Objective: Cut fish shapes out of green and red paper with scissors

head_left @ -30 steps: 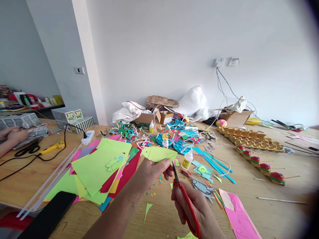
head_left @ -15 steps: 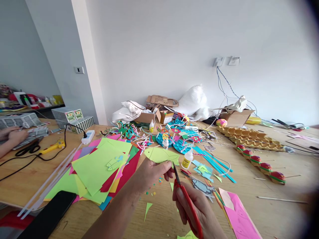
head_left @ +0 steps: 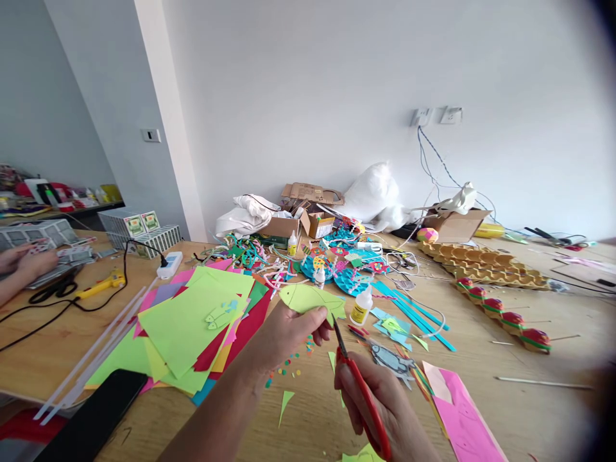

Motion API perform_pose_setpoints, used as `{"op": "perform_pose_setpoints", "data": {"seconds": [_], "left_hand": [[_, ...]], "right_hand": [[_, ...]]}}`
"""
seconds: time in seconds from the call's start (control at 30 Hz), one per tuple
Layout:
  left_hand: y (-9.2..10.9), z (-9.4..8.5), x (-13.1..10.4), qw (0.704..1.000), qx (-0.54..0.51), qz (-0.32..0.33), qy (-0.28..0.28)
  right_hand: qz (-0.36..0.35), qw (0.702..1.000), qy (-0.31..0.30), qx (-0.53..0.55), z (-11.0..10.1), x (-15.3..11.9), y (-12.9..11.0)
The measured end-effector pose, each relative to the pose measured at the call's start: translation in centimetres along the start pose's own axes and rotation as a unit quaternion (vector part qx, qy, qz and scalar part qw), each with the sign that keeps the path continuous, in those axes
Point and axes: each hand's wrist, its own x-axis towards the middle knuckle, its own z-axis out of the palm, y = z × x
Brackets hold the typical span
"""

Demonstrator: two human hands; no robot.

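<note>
A light green paper fish [head_left: 308,298] with a drawn outline and eye is pinched between the thumb and fingers of my left hand [head_left: 301,327]. My right hand [head_left: 380,391] is closed around red-handled scissors [head_left: 368,401]. Their dark blades point up at the lower edge of the fish near its tail. Green paper scraps [head_left: 285,405] lie on the table below my hands. Right of the fish stands a white glue bottle [head_left: 360,307] with a yellow label. A blue-grey paper fish [head_left: 392,360] lies just beyond my right hand.
Stacked coloured paper [head_left: 183,327] and a black phone [head_left: 96,417] are at the left. Pink paper [head_left: 464,417] lies at the right, before painted egg-carton pieces [head_left: 513,321]. Boxes [head_left: 283,230] line the wall. Another person's hands [head_left: 36,266] work at far left, near a yellow glue gun [head_left: 103,283].
The paper fish has tilted slightly in my left hand, and its tail has shifted a little. The scissors' blades sit slightly lower and left. The other person's hands at far left have moved slightly.
</note>
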Motion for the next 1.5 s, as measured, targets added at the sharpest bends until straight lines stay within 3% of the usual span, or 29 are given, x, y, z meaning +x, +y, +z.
{"op": "perform_pose_setpoints", "data": {"seconds": [0.9,1.27,1.5], "left_hand": [[0.3,-0.2,-0.2,0.999,0.005,-0.007,-0.04],[-0.1,-0.1,0.0,0.999,0.012,-0.015,-0.028],[0.5,-1.9,0.3,0.998,-0.053,0.025,0.019]], "right_hand": [[-0.041,0.998,-0.018,-0.051,-0.5,-0.3,0.5],[-0.057,0.992,-0.019,-0.108,-0.9,0.0,0.9],[-0.062,0.981,-0.014,-0.181,-1.9,-0.2,0.1]]}}
